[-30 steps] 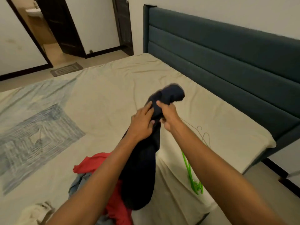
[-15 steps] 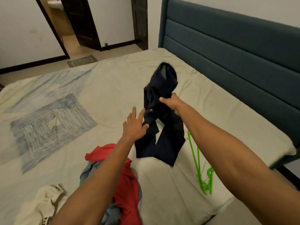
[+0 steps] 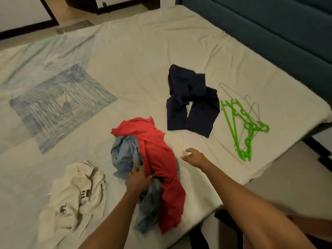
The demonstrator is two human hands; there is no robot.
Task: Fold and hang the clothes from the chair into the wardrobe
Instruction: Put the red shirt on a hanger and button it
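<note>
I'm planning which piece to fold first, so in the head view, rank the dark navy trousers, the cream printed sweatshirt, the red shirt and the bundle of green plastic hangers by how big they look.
1. Cream printed sweatshirt and red shirt: similar, both nearer the camera, so unranked.
2. Dark navy trousers.
3. Green plastic hangers.

Big bed with a wrinkled cream-coloured bedsheet (image 3: 143,56) takes up most of the view, and there's a blue-grey square-spiral print (image 3: 59,103) on its left side. Padded dark teal headboard (image 3: 278,27) runs along the right. Behind the bed is a beige tiled floor (image 3: 36,35), a grey rectangular doormat (image 3: 75,26), white walls with a dark skirting board (image 3: 25,29), and a dark doorframe. Lighting's dim and warm.
</note>
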